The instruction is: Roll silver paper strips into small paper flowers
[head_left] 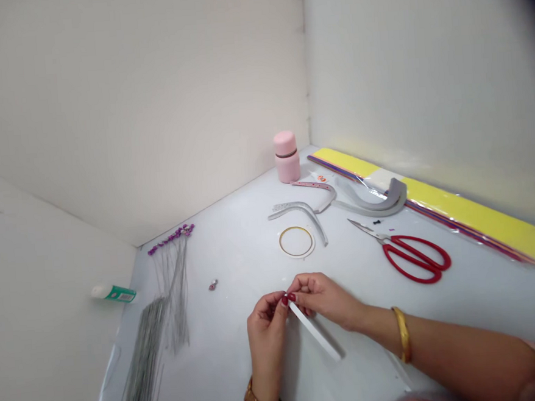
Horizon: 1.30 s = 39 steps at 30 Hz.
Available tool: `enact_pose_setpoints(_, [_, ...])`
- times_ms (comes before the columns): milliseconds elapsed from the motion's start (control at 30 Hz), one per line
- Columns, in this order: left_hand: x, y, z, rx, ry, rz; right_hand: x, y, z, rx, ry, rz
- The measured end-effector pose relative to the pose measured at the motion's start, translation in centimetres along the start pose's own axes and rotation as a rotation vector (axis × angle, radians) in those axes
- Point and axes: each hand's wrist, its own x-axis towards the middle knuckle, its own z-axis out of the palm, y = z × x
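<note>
Both hands meet near the front middle of the table. A narrow white strip [314,330], apparently paper, slants down to the right from my fingertips. My left hand [267,323] is closed, its thumb and fingers pinching the strip's upper end. From the other side my right hand [324,297] pinches that same end, with its thumb beside the left thumb. What lies exactly between the fingertips is hidden. Just beyond the hands is a thin roll of tape [281,241] with a golden inner ring. A small pinkish-grey piece [213,285] lies to the left.
Red-handled scissors [418,260] lie at right. Behind them are curled grey strips [378,208] and a long yellow pack [470,214]. A pink bottle [287,162] stands by the corner. At left are wires [141,362], purple-tipped stems [172,238] and a green-and-white tube [113,293].
</note>
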Motion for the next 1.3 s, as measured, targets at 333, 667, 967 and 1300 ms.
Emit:
enact_pose_setpoints(333, [0.02,-0.45,-0.01,-0.035,0.126,-0.028,-0.3,0.15,0.1,-0.022,-0.06,0.036])
enact_pose_setpoints(667, [-0.75,-0.6,0.13,0.161,0.201,0.185,-0.52,-0.28,0.3,0.035,-0.081,0.05])
enact_pose_setpoints(967, [-0.59,-0.48,0.08,0.247,0.139,0.338,-0.46,-0.06,0.32,0.091,-0.049,0.045])
enact_pose_setpoints(1300, [-0.48,-0.33,0.41,0.046,0.099,0.114,-0.5,-0.06,0.28,0.063,-0.035,0.034])
